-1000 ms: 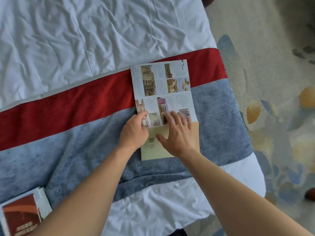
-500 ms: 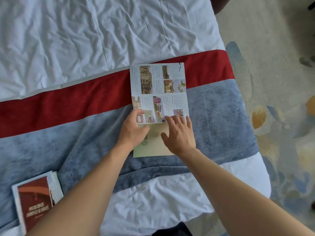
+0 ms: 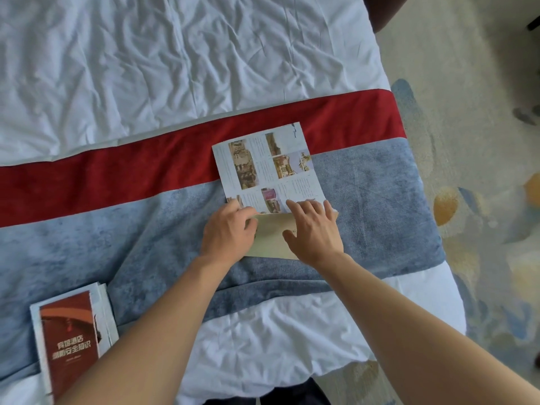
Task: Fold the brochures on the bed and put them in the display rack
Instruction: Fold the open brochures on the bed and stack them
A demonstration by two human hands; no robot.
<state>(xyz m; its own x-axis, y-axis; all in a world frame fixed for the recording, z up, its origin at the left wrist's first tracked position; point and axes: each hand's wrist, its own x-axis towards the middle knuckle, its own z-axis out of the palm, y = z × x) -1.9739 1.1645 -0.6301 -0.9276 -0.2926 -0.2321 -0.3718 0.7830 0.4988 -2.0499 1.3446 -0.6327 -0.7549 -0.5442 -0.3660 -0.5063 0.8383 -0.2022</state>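
A printed brochure (image 3: 264,162) with photos and text lies on the red and grey-blue bed runner (image 3: 117,229). Its near panel is folded up over it, showing a plain cream back (image 3: 271,235). My left hand (image 3: 226,232) grips the left edge of that flap, thumb on the cream side and fingers curled at the fold. With straight fingers, my right hand (image 3: 312,232) presses flat on the flap's right part, fingertips reaching the printed page. A stack of brochures with a red cover (image 3: 70,340) lies at the lower left. The display rack is not in view.
The rumpled white sheet (image 3: 175,54) covers the far half of the bed. The bed's right edge drops to a patterned carpet (image 3: 467,141). A dark piece of furniture (image 3: 380,10) stands at the top right corner.
Both hands have slid the cream flap farther up over the printed page, so less print shows. The view has dropped, bringing the red-covered stack more into sight.
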